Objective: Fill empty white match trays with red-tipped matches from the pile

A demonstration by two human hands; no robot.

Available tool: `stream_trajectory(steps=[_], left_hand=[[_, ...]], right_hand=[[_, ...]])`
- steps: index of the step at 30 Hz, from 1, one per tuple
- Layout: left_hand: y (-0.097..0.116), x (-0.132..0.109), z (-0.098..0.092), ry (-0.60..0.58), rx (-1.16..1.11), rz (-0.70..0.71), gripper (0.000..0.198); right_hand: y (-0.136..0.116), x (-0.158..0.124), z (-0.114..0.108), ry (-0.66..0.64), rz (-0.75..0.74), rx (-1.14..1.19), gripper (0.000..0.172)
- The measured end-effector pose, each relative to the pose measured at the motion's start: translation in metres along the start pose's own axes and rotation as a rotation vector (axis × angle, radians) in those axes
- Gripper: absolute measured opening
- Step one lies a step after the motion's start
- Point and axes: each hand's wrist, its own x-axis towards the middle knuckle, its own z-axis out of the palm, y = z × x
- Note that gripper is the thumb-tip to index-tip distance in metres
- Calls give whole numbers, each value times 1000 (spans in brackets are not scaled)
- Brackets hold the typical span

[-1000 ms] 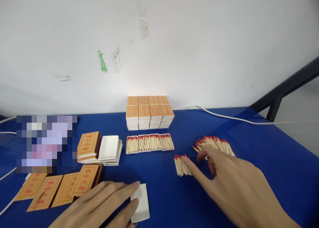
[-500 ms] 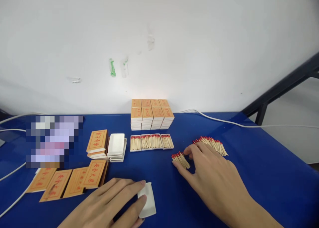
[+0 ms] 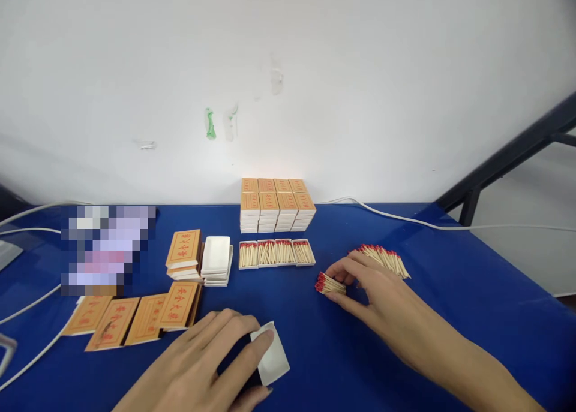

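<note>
Between the fingers of my right hand (image 3: 360,280) is a bundle of red-tipped matches (image 3: 332,283), its heads facing left. A larger pile of matches (image 3: 386,259) lies just behind that hand on the table. My left hand (image 3: 211,361) holds a white matchbox tray (image 3: 273,358) at its left side; no matches show inside it. Farther back stands a row of trays filled with matches (image 3: 276,253).
Stacked matchboxes (image 3: 278,205) stand by the wall behind the filled trays. On the left are stacked white trays (image 3: 216,255), orange matchbox sleeves (image 3: 144,319) and a blurred-out item (image 3: 112,244). White cables (image 3: 391,214) run across the blue table (image 3: 454,292).
My right fingers have closed round the small match bundle and gathered it, turning its heads leftward. The white tray in my left hand has tilted slightly. The whole view has shifted a little.
</note>
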Motion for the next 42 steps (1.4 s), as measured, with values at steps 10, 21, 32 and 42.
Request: stream_trajectory(steps=[10,21,32,42], left_hand=[[6,-21,7,-124,-28,-154,65],[5,-22,12,-129,-280,-298,48],[1,-9,8,-148,-428,-321,21],[7,-5,15,-130,-373,-340,26]], right_hand=[[-5,9,-15,-141,-169,-161,31],[9,8,-2,-26,-350,-282,33],[24,8,5,-37,-385,-228,34],[17,2,-8,-82,-326,-166,30]])
